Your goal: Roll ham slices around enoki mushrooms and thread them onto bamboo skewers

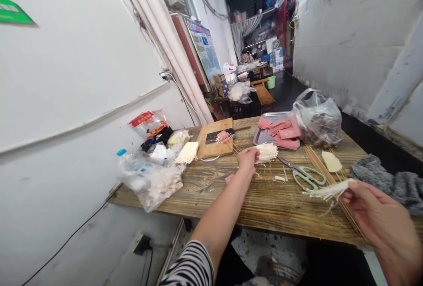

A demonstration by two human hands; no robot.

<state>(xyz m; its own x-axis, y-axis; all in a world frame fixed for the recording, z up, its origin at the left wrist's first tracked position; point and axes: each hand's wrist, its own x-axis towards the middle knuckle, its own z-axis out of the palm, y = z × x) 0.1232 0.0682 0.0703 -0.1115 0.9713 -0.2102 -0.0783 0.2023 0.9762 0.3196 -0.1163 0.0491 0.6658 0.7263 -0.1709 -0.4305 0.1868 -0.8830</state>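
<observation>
My left hand [248, 161] reaches to the middle of the wooden table, its fingers curled against the near end of a thick bunch of enoki mushrooms [267, 153]. At the right, my right hand [380, 215] pinches a thinner bunch of enoki strands [325, 191] above the tabletop. Green-handled scissors [309, 177] lie between the hands, blades toward the thick bunch. Loose strands are scattered around them. Beyond my left hand, a pink meat slice wrapped around enoki [224, 137] rests on a dark knife blade [211, 137] on the cutting board [211, 147].
A metal tray [259, 139] holds pink meat slices [284, 131]. Beside it stands a filled plastic bag [317, 116]. Wooden skewers [319, 165], a pale mushroom base [331, 161] and a grey cloth [383, 182] lie at right. More bags [155, 180] crowd the left end.
</observation>
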